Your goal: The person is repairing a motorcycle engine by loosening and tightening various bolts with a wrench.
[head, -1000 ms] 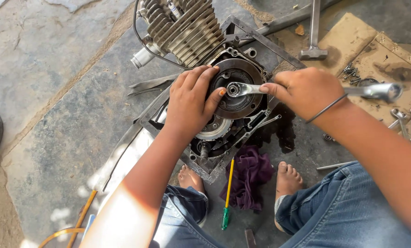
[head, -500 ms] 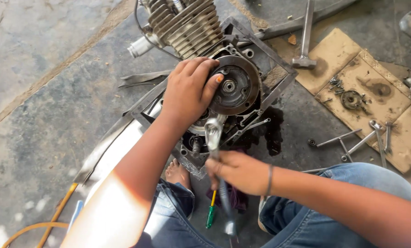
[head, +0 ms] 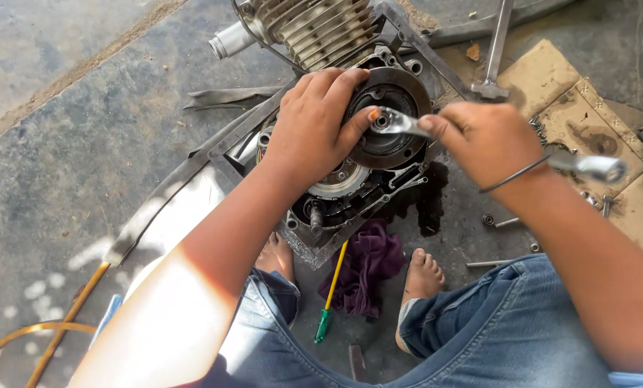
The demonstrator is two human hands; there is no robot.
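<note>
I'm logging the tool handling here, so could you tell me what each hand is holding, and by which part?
The right hand grips a metal spanner along its shaft. The left hand holds nothing; it rests on the round engine drum.

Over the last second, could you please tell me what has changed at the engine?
The right hand dropped toward the lap with the wrench, then returned it onto the centre of the round drum. The left hand stayed pressed on the drum; the screwdriver and purple rag stayed put.
</note>
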